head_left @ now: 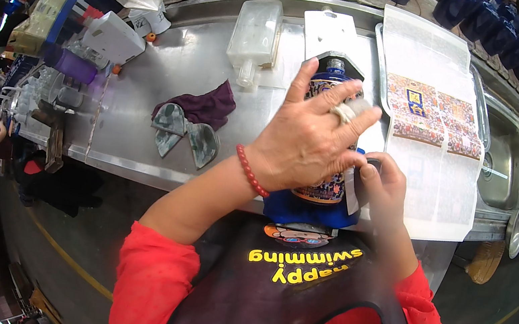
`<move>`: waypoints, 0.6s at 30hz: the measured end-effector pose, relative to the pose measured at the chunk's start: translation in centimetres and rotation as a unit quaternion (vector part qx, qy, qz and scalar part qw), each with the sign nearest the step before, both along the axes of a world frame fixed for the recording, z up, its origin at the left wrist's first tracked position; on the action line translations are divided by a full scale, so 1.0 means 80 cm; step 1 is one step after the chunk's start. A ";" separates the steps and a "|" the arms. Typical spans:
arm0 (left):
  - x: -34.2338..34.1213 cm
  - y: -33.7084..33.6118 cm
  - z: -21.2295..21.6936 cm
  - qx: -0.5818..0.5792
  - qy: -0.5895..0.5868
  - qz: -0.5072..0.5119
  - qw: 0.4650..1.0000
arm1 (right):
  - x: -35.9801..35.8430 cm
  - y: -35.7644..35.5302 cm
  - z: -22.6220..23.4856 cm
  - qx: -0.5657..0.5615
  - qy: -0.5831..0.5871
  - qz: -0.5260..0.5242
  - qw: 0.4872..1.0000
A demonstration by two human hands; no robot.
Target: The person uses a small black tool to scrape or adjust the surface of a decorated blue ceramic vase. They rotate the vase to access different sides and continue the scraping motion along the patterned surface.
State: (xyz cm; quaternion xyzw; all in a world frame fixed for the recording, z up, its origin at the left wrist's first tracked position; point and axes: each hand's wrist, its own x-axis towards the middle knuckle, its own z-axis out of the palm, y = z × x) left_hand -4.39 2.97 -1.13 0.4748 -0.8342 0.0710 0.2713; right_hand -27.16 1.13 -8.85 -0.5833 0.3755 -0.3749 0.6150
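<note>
Head view: both hands (pixel 308 144) on blue bottle (pixel 314 201); capped.

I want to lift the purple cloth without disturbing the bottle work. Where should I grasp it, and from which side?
Grip the raised, bunched fold at the top of the purple cloth, coming from the left, away from the left hand on the blue bottle. The crumpled ridge offers something to pinch.
</note>
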 end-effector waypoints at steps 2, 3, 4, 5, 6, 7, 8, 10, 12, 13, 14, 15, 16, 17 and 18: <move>-0.008 0.018 -0.005 0.022 0.012 -0.012 1.000 | -0.005 -0.005 0.007 -0.021 -0.014 0.022 0.999; -0.007 0.033 -0.008 0.030 0.043 -0.016 0.998 | -0.009 -0.009 0.011 -0.029 -0.011 -0.010 0.999; -0.005 0.050 -0.011 0.014 0.075 -0.002 0.997 | -0.014 -0.015 0.015 -0.047 0.003 -0.011 0.999; -0.003 0.067 -0.015 0.004 0.110 0.013 0.994 | -0.017 -0.020 0.018 -0.093 -0.016 -0.011 0.995; -0.003 0.082 -0.022 0.003 0.130 0.038 0.991 | -0.020 -0.028 0.022 -0.163 0.063 -0.015 0.984; -0.004 0.096 -0.028 0.000 0.150 0.064 0.987 | -0.020 -0.035 0.025 -0.183 0.048 -0.016 0.982; -0.004 0.105 -0.036 -0.010 0.147 0.062 0.987 | -0.018 -0.046 0.030 -0.336 0.101 0.001 0.936; -0.013 0.122 -0.048 0.028 0.145 0.114 0.982 | -0.002 -0.067 0.048 -0.508 0.146 0.046 0.848; -0.019 0.125 -0.056 0.050 0.133 0.138 0.980 | 0.026 -0.080 0.072 -0.546 0.173 0.114 0.812; -0.021 0.125 -0.058 0.058 0.127 0.151 0.979 | 0.038 -0.088 0.091 -0.542 0.174 0.148 0.809; -0.025 0.123 -0.059 0.059 0.122 0.159 0.978 | 0.054 -0.095 0.104 -0.512 0.135 0.139 0.837; -0.028 0.120 -0.060 0.067 0.120 0.171 0.976 | 0.064 -0.101 0.115 -0.460 0.135 0.129 0.868; -0.032 0.117 -0.060 0.066 0.117 0.179 0.975 | 0.075 -0.103 0.121 -0.508 0.154 0.025 0.847; -0.035 0.115 -0.060 0.050 0.115 0.183 0.975 | 0.077 -0.108 0.134 -0.632 0.219 -0.031 0.743; -0.034 0.112 -0.059 0.040 0.112 0.188 0.975 | 0.078 -0.099 0.136 -0.661 0.205 0.025 0.721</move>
